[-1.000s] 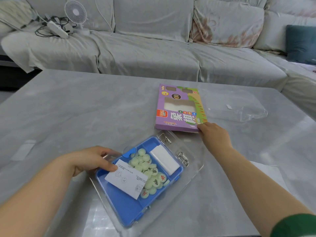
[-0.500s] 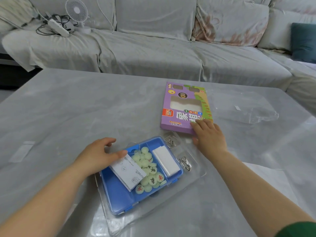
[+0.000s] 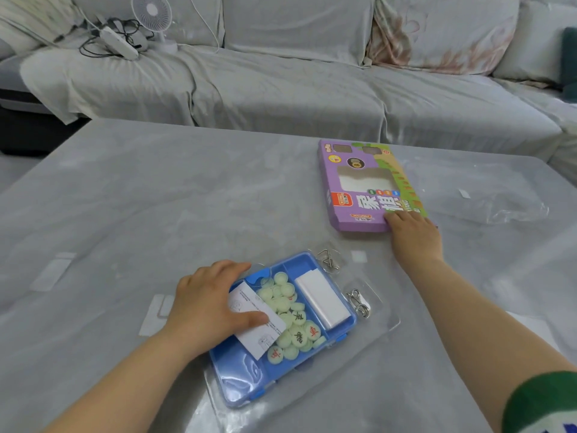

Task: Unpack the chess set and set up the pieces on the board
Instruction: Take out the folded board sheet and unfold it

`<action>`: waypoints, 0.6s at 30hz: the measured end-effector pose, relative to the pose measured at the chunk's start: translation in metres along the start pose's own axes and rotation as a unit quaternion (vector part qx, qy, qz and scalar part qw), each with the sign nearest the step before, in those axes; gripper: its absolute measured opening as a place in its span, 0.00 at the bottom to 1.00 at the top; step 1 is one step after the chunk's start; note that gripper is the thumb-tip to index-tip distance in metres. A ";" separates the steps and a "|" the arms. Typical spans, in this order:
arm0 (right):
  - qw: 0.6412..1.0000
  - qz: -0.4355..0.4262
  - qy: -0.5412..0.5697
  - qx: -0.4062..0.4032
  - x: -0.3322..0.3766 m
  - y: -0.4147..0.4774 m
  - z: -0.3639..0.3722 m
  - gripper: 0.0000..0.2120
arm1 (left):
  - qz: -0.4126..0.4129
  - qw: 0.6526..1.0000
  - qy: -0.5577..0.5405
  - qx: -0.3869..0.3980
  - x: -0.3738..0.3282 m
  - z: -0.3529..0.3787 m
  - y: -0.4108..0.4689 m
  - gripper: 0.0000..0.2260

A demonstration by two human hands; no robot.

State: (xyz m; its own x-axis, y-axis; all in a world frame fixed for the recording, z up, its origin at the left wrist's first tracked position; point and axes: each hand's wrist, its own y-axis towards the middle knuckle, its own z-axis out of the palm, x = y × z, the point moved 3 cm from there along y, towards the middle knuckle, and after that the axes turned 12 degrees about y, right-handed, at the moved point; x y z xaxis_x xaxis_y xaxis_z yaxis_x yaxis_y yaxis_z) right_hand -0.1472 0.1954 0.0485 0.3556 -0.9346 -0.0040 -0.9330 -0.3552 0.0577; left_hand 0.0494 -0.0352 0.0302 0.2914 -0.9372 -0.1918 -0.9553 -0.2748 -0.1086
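while the left grip [image 3: 212,307] lies over the left side of the blue tray [image 3: 243,382], its fingers bend over the tray's far left rim and its thumb presses flat on a white leaflet [image 3: 259,339] that lies partly across the tray. beside the leaflet, the tray's middle compartment holds a heap of pale green chess pieces [image 3: 287,307], some showing red or dark characters. its right compartment holds a white folded block [image 3: 321,300]. the tray sits in a clear plastic shell [image 3: 381,335] near the front of the grey worktop [image 3: 156,198], with two metal ring puzzles [image 3: 359,303] set in the shell just right of the tray. farther back and to the right, the purple box [image 3: 368,189] lies flat on the worktop. the right grip [image 3: 415,239] rests on the box's near right corner with fingers straight and close together, closing on nothing. a clear wrapper [image 3: 505,207] lies just right of the box. behind the worktop stands a grey sofa [image 3: 281,89] carrying a small white fan [image 3: 152,10].
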 end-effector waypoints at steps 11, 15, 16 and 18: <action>0.963 -0.014 0.268 -0.028 0.035 -0.092 -0.010 0.23 | -0.018 0.997 -0.026 -0.067 -0.032 0.015 -0.026 0.18; 0.939 0.072 0.338 -0.004 0.035 -0.134 0.010 0.23 | -0.028 0.996 -0.059 -0.056 -0.032 0.011 -0.027 0.13; 0.928 0.109 0.356 -0.011 0.033 -0.142 0.013 0.25 | -0.033 0.996 -0.066 -0.045 -0.033 0.010 -0.027 0.13; 0.899 0.168 0.403 -0.019 0.029 -0.154 0.016 0.29 | -0.045 0.996 -0.077 -0.022 -0.035 0.011 -0.028 0.15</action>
State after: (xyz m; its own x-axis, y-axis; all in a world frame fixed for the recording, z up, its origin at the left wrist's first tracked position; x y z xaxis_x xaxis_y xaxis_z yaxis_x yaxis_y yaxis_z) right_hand 0.0057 0.2221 0.0232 -0.0070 -0.6673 0.7447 -0.9981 -0.0404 -0.0456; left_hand 0.0669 0.0073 0.0295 0.3770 -0.8650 -0.3310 -0.9252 -0.3685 -0.0907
